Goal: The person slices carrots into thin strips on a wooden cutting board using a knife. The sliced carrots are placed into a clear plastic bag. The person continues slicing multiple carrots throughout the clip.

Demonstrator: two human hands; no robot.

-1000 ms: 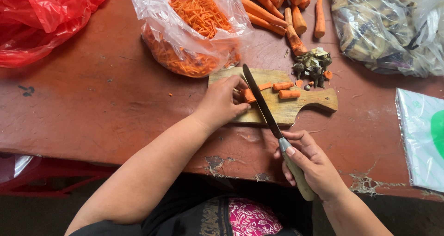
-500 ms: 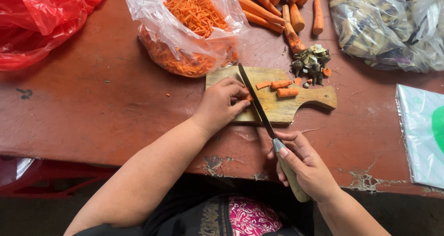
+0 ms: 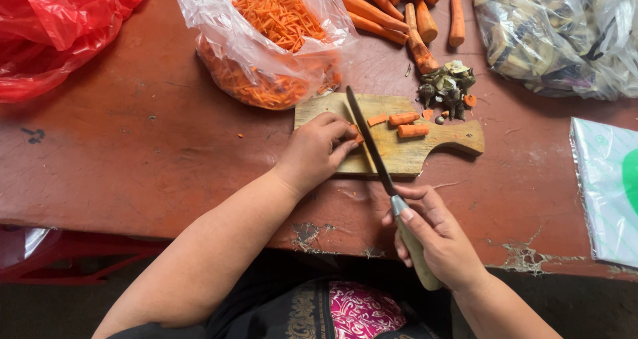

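Note:
A wooden cutting board (image 3: 425, 153) lies on the worn red table (image 3: 146, 153). My left hand (image 3: 318, 149) presses a small carrot piece (image 3: 357, 138) onto the board. My right hand (image 3: 442, 236) grips the pale handle of a long dark knife (image 3: 369, 139), whose blade lies across the board right beside my left fingertips. Two short carrot chunks (image 3: 408, 124) rest on the board to the right of the blade.
A clear bag of shredded carrot (image 3: 272, 43) stands behind the board. Whole carrots (image 3: 405, 10) and a pile of carrot tops (image 3: 446, 86) lie at the back. A red bag (image 3: 60, 26) is at far left, clear bags (image 3: 551, 33) at right, a white-green packet (image 3: 608, 186) near the right edge.
The knife blade has slid a little left across the board, closer to my left fingers. Both hands stay in nearly the same place.

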